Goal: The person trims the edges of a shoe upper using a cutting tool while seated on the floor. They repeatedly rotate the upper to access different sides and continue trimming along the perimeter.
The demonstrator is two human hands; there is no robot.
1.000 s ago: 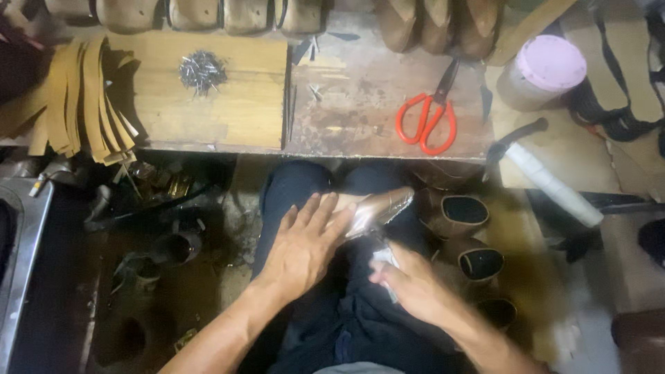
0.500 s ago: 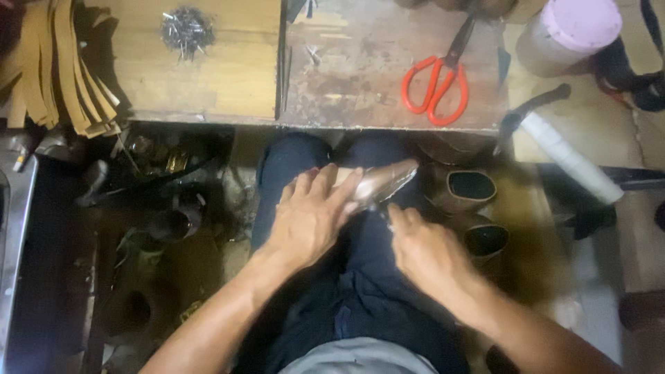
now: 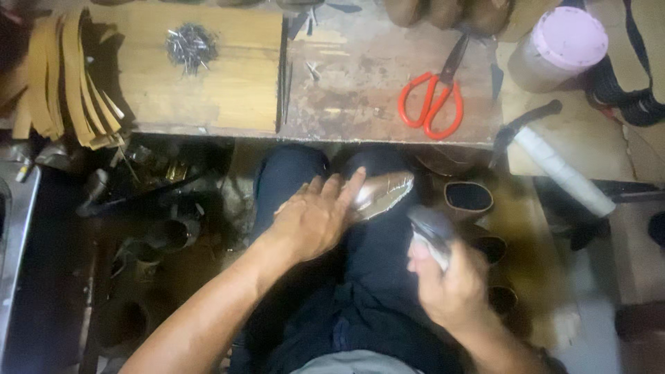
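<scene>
Hands are working below the red scissors (image 3: pixel 431 104): left hand (image 3: pixel 315 218) lying flat, pressing the shoe (image 3: pixel 381 194); right hand (image 3: pixel 450 284) fisted around a blurred tool (image 3: pixel 431 232).

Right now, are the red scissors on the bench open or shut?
Shut. The scissors lie flat on the bench, blades together in one dark line, red handles side by side.

Shiny leather-looking shoe (image 3: pixel 379 195), scuffed stained wood bench top (image 3: pixel 360 76), glossy red plastic scissor handles (image 3: pixel 431 104), matt pink plastic lid (image 3: pixel 573 38), metal nails (image 3: pixel 188 46).
</scene>
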